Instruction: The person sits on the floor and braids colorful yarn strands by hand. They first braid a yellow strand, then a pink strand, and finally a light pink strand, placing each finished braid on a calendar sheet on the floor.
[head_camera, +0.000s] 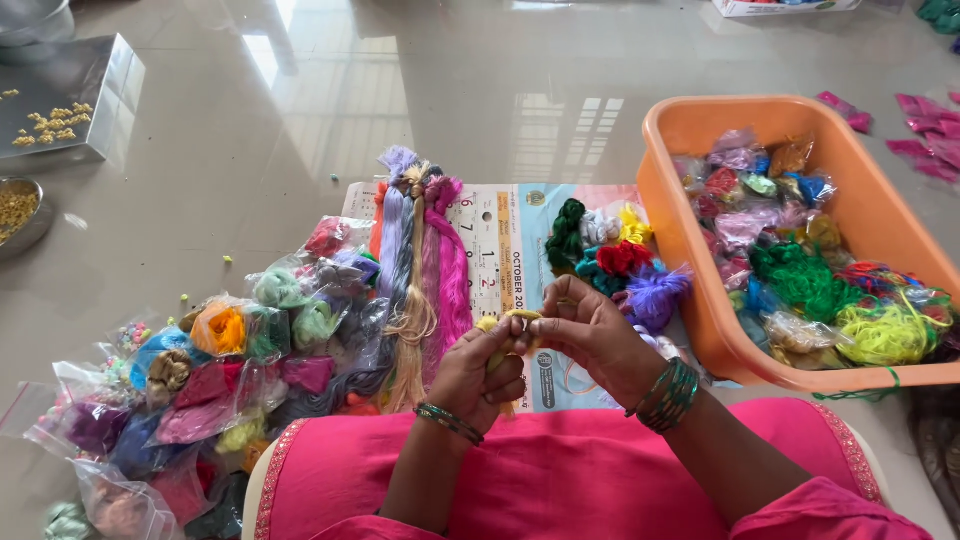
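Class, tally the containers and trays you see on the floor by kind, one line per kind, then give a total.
Orange plastic tub: 1
Steel square tray: 1
Round steel bowls, left edge and top corner: 2
Total: 4

Bright, even daylight, window glare on the glossy floor, sharp focus.

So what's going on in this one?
A person sits on a glossy floor, and both hands, the left hand and the right hand, pinch a small yellow thread piece between them. Long thread skeins lie on a calendar sheet, bagged threads to the left, an orange tub of threads to the right.
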